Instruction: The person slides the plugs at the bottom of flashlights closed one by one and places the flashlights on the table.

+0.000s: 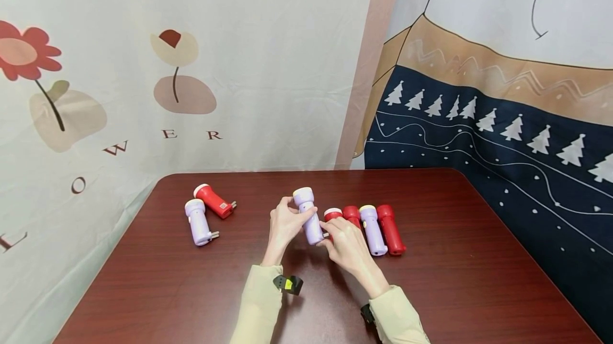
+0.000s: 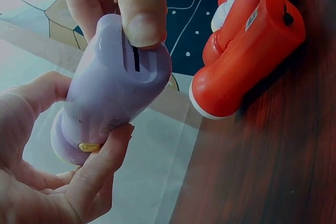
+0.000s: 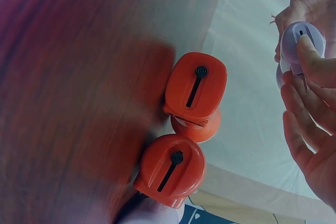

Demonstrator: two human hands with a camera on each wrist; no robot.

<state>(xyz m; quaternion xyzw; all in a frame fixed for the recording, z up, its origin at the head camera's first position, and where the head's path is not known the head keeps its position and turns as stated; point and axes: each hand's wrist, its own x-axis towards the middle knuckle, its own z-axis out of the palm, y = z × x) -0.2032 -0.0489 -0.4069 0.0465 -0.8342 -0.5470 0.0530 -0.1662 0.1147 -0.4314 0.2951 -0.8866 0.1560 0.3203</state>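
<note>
A lilac flashlight (image 1: 313,231) is held tilted above the table, its wide head pointing away. My left hand (image 1: 282,224) grips it around the body, with the thumb along one side, near a small yellow switch (image 2: 90,147). My right hand (image 1: 349,246) is at the tail end. Its thumb (image 3: 314,62) presses on the slotted end, and its other fingers lie on the far side, by the plug prongs (image 3: 305,83) that stick out. Part of the slot is hidden under that thumb.
Right of the hands lie a white-rimmed red flashlight (image 1: 333,214), a red one (image 1: 351,213), a lilac one (image 1: 374,233) and another red one (image 1: 391,233). At the left, a red flashlight (image 1: 213,201) and a lilac one (image 1: 198,223) lie with prongs out on the brown table (image 1: 158,280).
</note>
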